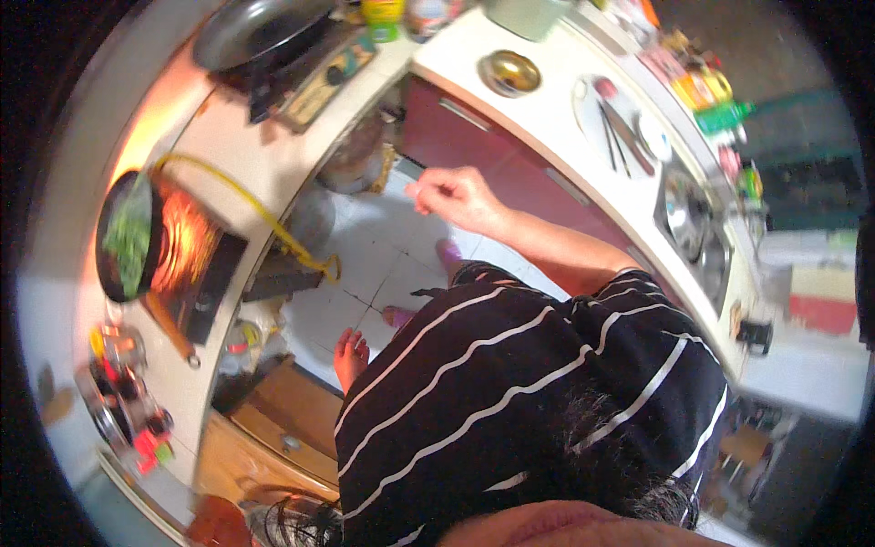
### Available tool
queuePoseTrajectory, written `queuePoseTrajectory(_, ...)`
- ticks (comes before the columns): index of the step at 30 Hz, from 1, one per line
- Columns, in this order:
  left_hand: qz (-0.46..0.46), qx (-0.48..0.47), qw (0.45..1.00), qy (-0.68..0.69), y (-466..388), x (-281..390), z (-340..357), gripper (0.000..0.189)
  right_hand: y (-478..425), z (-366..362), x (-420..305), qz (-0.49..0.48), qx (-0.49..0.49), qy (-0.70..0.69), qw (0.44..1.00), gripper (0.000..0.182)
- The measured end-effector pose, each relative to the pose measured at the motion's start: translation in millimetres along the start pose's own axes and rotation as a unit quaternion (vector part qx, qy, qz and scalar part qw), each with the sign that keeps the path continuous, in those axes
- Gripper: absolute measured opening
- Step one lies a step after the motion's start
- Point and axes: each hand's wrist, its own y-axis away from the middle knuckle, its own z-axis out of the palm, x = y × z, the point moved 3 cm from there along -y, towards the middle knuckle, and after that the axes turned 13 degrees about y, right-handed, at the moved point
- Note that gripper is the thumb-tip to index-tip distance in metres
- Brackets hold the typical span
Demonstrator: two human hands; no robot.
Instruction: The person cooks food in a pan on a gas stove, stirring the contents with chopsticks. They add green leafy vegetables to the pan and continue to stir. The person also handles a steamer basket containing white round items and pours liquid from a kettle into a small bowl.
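Observation:
My right hand (459,198) hangs over the tiled floor with its fingers curled in, and no object shows in it. It is nearest to the dark red cabinet doors (458,126) under the counter. Lower down, my left hand (351,355) peeks out beside my striped shirt; its fingers are slightly apart, and I see nothing held. To the left, a dark frying pan (156,232) with a wooden handle (171,331) contains chopped green vegetables (126,239). The pan sits over a glowing, reflective cooktop (188,239).
A yellow hose or strap (249,198) droops over the counter edge. A wok (263,41) stands on a stove (328,82) at the back. The right counter carries a metal bowl (509,73), a plate (586,102) with utensils, and a sink (714,273). Condiment jars (123,393) stand lower left.

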Motion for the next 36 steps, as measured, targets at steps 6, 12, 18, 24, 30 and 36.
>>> queuePoseTrajectory(6,-0.019,-0.051,0.993,-0.106,-35.6,-5.5,60.9,0.034,65.5,-163.3,153.4,0.172,0.24,0.121,0.948,0.025)
queuePoseTrajectory(12,-0.039,-0.088,0.973,-0.211,-48.9,-54.0,144.1,0.035,142.8,-377.2,306.6,0.282,0.396,0.372,0.791,0.019)
queuePoseTrajectory(18,0.04,-0.199,0.915,-0.349,-10.9,-93.8,272.3,0.035,188.8,-506.9,397.6,0.424,0.311,0.447,0.724,0.039)
queuePoseTrajectory(24,-0.12,-0.044,0.947,-0.296,-1.2,-113.4,329.8,0.036,172.6,-530.6,441.4,0.391,0.158,0.467,0.777,0.034)
queuePoseTrajectory(30,-0.099,-0.016,0.966,-0.237,1.7,-122.9,309.8,0.032,174.4,-537.3,476.7,0.332,0.211,0.432,0.811,0.027)
queuePoseTrajectory(36,-0.07,0.004,0.976,-0.207,10.1,-112.5,279.9,0.031,187.8,-560.8,522.8,0.281,0.144,0.554,0.77,0.025)
